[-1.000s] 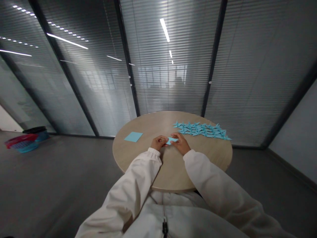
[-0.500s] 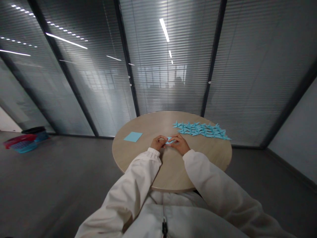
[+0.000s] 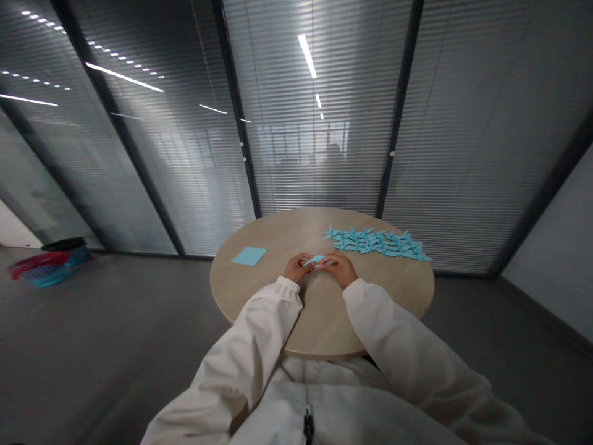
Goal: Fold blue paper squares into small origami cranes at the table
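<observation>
Right now, folded paper (image 3: 315,259): a small light-blue piece between the person's two hands, over the middle of the tabletop (image 3: 324,330); whether it touches the surface, I cannot tell from where I stand.
Its long axis: the part I can see lies aslant, from near left to far right, more crosswise than straight ahead.
Which way it points: the far end heads away from the person and rightward, toward the blinds (image 3: 319,179); fingers cover the near end, so its shape is lost to me.
Left hand (image 3: 296,267): grip narrow, fingers curled, pinching the paper's left part.
Right hand (image 3: 340,267): grip narrow too, fingertips bent in on the paper's right part, close beside the left hand's.
Flat blue sheet (image 3: 249,256): well to the left of the hands, lying flat and turned askew to the person, near the tabletop's left edge.
Blue folded figures (image 3: 377,241): spiky and closely packed, beyond the right hand; their band stretches sideways, slanting nearer the person at its right end.
Sleeves: pale and loose, gathered at the left wrist.
Basket (image 3: 44,272): blue with red over its rim, on the floor at far left.
</observation>
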The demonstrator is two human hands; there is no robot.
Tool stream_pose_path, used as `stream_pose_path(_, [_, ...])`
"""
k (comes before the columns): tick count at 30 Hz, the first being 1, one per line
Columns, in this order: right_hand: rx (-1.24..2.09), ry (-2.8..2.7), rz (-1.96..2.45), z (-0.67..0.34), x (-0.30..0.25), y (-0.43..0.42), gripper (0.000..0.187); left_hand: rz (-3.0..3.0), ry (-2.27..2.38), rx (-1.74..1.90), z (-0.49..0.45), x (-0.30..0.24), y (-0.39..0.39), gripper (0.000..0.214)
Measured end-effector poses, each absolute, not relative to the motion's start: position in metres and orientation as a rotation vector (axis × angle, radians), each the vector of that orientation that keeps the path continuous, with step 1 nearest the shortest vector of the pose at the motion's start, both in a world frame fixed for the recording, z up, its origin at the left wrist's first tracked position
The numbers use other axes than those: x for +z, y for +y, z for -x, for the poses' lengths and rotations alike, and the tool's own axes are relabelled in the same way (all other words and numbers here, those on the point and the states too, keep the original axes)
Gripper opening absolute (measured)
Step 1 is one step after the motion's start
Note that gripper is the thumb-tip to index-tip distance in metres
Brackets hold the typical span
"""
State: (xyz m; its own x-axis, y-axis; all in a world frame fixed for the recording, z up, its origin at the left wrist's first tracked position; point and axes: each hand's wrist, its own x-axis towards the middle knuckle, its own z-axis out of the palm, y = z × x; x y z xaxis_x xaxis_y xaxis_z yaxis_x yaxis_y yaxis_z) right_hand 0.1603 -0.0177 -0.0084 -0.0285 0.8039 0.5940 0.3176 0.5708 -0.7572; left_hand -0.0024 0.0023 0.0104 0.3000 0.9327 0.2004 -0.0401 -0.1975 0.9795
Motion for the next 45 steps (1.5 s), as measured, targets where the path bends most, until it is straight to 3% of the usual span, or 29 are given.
stream_pose_path(19, [0.572, -1.592, 0.944, -0.1631, -0.0094, -0.0172, 0.018, -1.405, 0.904, 1.19, 0.0032, 0.0094, 0.0043, 0.043])
stream_pose_path(35, [0.539, -1.616, 1.0, -0.1598, -0.0095, -0.017, 0.011, -1.616, 1.024, 1.185, 0.0027, 0.0122, -0.0011, 0.018])
stream_pose_path(45, [0.495, -1.618, 0.98, -0.1633, -0.0173, -0.009, 0.011, -1.53, 0.941, 1.14, 0.0024, 0.011, -0.0001, 0.027])
